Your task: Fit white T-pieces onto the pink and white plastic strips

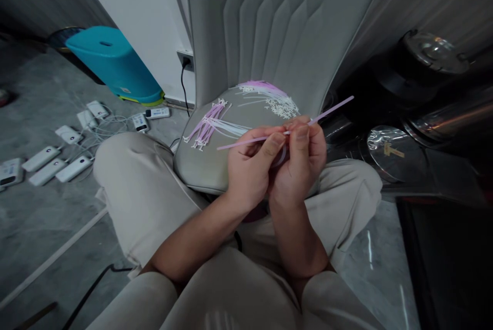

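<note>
Both hands (248, 170) pinch pink sticks (334, 108) over the seat (206, 169), open room toward its front-left edge.

My left hand (248, 168) and right hand (298, 160) cover the middle of the pink stick (333, 109), so I can't tell whether it is 1 piece or 2. My fingers partly hide a pale loop (283, 157) below. The white connectors (283, 109) are too small to count. The top edge crops the chair back (269, 26); the left edge, 1 white device (11, 170).
</note>
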{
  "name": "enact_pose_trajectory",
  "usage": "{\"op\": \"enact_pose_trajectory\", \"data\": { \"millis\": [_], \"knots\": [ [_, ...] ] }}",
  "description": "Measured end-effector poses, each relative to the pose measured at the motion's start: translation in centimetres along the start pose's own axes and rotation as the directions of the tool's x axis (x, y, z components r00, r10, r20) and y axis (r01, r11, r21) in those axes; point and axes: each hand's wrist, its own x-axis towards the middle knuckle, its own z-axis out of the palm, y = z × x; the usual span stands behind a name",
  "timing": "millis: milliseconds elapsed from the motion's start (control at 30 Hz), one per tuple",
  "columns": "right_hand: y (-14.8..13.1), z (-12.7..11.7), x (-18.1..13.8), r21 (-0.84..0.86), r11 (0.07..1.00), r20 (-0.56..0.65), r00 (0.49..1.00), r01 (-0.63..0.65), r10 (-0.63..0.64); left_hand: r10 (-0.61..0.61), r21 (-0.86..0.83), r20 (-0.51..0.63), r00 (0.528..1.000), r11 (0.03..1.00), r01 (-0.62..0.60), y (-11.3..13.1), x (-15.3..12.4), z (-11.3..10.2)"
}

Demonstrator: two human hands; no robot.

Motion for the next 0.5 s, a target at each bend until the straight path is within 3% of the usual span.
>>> {"op": "enact_pose_trajectory", "data": {
  "millis": [267, 500],
  "knots": [
    [0.24, -0.19, 0.07, -0.051, 0.999, 0.007, 1.0, 0.003, -0.003, 0.017, 0.022, -0.01, 1.0, 1.0, -0.016, -0.28, 0.09, -0.14],
    [0.3, -0.06, 0.21, 0.012, 0.999, -0.017, 0.999, -0.03, 0.03, 0.083, 0.037, -0.004, 0.997, 0.996, -0.083, -0.46, 0.18, -0.21]
  ]
}}
